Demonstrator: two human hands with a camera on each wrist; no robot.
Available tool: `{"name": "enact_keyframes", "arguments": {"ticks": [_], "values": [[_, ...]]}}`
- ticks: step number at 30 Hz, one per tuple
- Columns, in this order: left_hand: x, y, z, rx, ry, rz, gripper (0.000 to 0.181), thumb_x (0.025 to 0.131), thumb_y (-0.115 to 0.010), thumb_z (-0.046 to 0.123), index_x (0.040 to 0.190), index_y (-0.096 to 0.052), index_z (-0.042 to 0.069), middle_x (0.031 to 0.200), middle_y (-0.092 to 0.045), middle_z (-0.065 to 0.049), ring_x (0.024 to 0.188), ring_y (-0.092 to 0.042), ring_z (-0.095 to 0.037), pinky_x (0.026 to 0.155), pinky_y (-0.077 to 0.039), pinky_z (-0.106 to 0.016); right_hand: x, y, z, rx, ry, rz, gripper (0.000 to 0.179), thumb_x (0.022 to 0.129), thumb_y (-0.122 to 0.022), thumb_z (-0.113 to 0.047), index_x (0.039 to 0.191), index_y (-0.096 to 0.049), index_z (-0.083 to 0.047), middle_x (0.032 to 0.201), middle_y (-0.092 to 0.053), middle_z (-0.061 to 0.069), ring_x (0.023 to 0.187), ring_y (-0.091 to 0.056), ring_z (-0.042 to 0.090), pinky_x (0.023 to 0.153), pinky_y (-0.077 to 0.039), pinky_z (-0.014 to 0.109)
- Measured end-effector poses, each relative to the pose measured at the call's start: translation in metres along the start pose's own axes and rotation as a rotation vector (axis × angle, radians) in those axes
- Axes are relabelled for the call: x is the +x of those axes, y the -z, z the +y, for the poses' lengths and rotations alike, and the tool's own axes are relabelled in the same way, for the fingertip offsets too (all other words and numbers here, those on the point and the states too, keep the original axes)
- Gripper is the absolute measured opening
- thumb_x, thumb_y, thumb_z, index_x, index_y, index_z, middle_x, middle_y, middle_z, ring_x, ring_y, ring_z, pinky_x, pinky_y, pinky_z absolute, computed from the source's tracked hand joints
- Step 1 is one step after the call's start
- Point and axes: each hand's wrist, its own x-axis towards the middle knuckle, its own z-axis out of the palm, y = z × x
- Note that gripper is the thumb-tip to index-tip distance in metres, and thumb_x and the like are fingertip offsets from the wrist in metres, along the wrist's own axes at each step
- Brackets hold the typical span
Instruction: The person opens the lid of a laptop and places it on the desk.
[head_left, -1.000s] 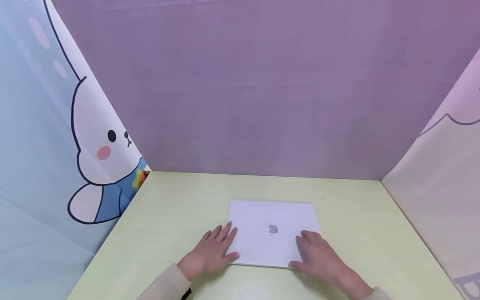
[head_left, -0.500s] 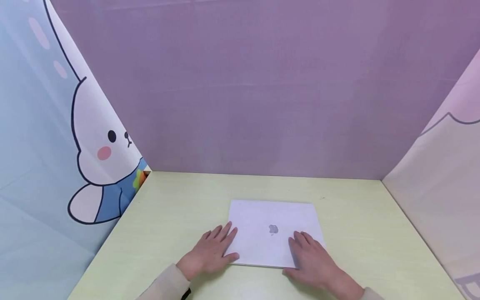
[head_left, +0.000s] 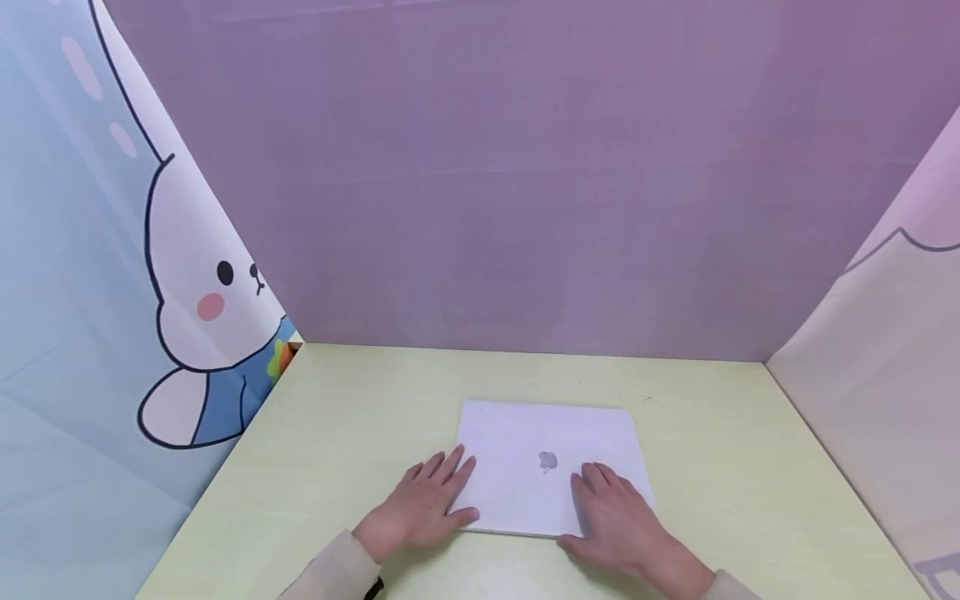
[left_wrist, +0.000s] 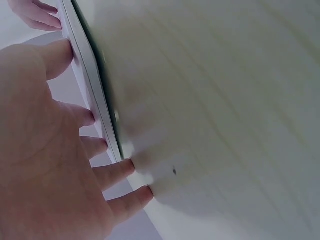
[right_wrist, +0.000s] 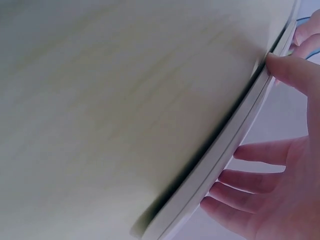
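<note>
A closed silver laptop (head_left: 517, 425) with a grey apple logo lies flat on the pale yellow table (head_left: 360, 417). My left hand (head_left: 420, 508) is spread at its front left corner. In the left wrist view, the thumb and two fingers touch the laptop (left_wrist: 87, 60), while two other fingertips reach the table beside it. My right hand (head_left: 622, 525) rests on the right part of the lid, its fingers extended just right of the logo. The right wrist view shows this hand's thumb (right_wrist: 285, 67) at the laptop's front edge and several fingertips on the lid.
A purple cloth wall (head_left: 525, 183) rises along the table's back edge. Printed curtains stand at both sides, the left one (head_left: 75, 333) with a white cartoon animal, the right one (head_left: 870, 400) pale and pink. A small dark mark (head_left: 647, 398) shows on the table behind the laptop.
My right hand has slid left along the laptop's front edge, uncovering more of its right side. The left hand and the laptop have stayed in place.
</note>
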Motion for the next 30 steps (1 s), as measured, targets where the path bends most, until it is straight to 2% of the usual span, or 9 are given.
{"name": "enact_keyframes", "arguments": {"ticks": [10, 20, 27, 30], "values": [[-0.001, 0.002, 0.0, -0.007, 0.001, 0.014, 0.076, 0.103, -0.04, 0.061, 0.161, -0.03, 0.013, 0.167, -0.023, -0.014, 0.148, -0.028, -0.043, 0.113, -0.028, -0.065, 0.008, -0.001, 0.006, -0.106, 0.078, 0.009, 0.08, 0.076, -0.071, -0.068, 0.113, -0.069, 0.003, 0.116, -0.067, 0.021, 0.109, -0.064, 0.036, 0.083, -0.058, 0.047], [-0.001, 0.005, 0.003, -0.024, -0.008, 0.022, 0.075, 0.103, -0.043, 0.059, 0.16, -0.033, 0.011, 0.166, -0.025, -0.015, 0.147, -0.03, -0.045, 0.112, -0.03, -0.065, 0.01, -0.005, 0.012, -0.201, 0.202, 0.094, 0.078, 0.077, -0.07, -0.071, 0.102, -0.07, 0.002, 0.098, -0.07, 0.016, 0.091, -0.066, 0.029, 0.068, -0.059, 0.039], [0.0, 0.003, -0.002, -0.079, -0.019, 0.015, 0.077, 0.102, -0.039, 0.063, 0.161, -0.031, 0.013, 0.168, -0.021, -0.013, 0.147, -0.029, -0.045, 0.112, -0.029, -0.066, 0.008, -0.005, 0.016, -0.21, 0.248, 0.138, 0.076, 0.081, -0.066, -0.07, 0.1, -0.072, 0.003, 0.098, -0.071, 0.017, 0.091, -0.068, 0.03, 0.07, -0.06, 0.039], [0.001, 0.005, -0.007, -0.095, -0.036, 0.011, 0.086, 0.098, -0.043, 0.07, 0.162, -0.029, 0.014, 0.168, -0.02, -0.013, 0.146, -0.031, -0.045, 0.111, -0.031, -0.065, 0.008, -0.002, 0.016, -0.2, 0.25, 0.148, 0.075, 0.081, -0.066, -0.069, 0.1, -0.072, 0.003, 0.099, -0.072, 0.017, 0.092, -0.069, 0.031, 0.071, -0.06, 0.04]]}}
